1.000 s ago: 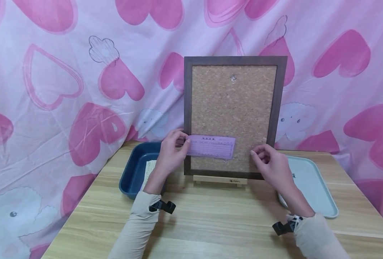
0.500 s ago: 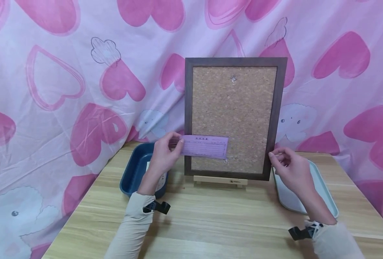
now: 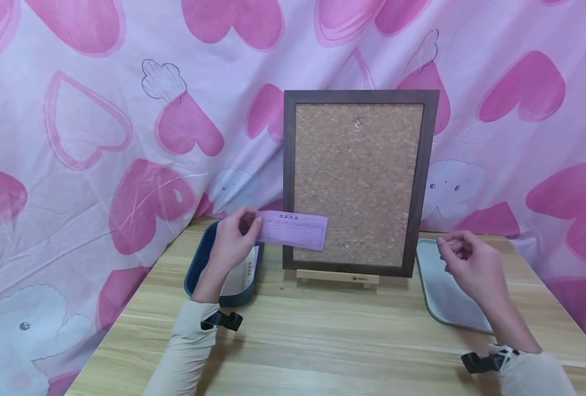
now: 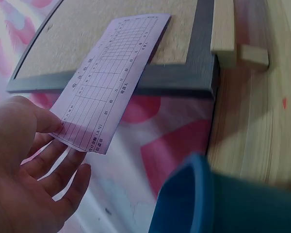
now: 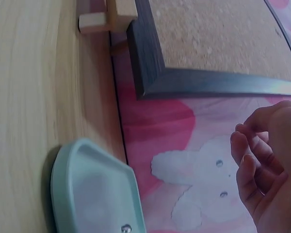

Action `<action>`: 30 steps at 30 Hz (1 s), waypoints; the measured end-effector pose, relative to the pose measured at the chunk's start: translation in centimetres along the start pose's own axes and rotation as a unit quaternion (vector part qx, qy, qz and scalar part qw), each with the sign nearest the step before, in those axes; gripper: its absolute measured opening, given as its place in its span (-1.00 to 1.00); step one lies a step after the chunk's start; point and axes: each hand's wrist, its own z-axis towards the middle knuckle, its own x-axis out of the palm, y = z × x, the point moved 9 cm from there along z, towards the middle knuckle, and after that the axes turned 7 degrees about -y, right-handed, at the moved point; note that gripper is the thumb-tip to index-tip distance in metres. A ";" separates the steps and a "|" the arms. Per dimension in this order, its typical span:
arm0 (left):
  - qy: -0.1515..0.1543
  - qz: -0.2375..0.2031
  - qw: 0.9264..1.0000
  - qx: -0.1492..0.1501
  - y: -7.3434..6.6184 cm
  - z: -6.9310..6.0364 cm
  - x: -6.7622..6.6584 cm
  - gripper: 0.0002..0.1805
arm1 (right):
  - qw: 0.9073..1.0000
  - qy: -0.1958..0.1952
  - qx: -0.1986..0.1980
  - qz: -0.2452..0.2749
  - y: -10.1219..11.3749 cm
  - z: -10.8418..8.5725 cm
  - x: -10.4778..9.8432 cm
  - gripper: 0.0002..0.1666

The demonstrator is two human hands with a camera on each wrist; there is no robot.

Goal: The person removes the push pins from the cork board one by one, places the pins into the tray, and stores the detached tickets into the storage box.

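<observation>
My left hand [image 3: 235, 237] pinches the left end of a purple receipt slip [image 3: 293, 230], thumb on its printed front. The slip's right end lies across the lower left of a dark-framed corkboard [image 3: 357, 181], and whether it touches is unclear. Two small clear, shiny spots that look like pins show on the cork, an upper one [image 3: 357, 122] and a lower one [image 3: 346, 246]. My right hand [image 3: 473, 268] hangs above a pale green tray [image 3: 453, 308], fingers curled with the thumb close to the index finger. Whether something small sits between those fingertips cannot be seen.
A dark blue bin [image 3: 236, 301] with a pale printed paper [image 3: 241, 274] inside stands left of the board, partly behind my left arm. One clear pin [image 5: 126, 227] lies in the tray. A wooden easel [image 3: 337, 276] supports the board on the wood-grain table [image 3: 342, 341].
My left hand has drawn the purple slip leftward, partly off the corkboard, and slightly down. My right hand has moved right, away from the board's lower right area to above the tray.
</observation>
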 end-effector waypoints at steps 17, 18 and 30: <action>-0.043 0.001 0.999 -0.023 1.9 0.3 -2.7 -0.79 | 0.998 0.013 0.054 -0.016 -3.1 -0.3 -0.5 -0.67; -0.046 0.002 0.999 -0.022 2.0 0.4 -2.8 -0.80 | 0.998 0.016 0.056 -0.016 -3.3 -0.3 -0.5 -0.67; -0.083 0.019 0.996 -0.007 3.1 0.5 -3.7 -0.78 | 0.996 0.035 0.074 -0.022 -5.0 -0.6 0.2 -0.67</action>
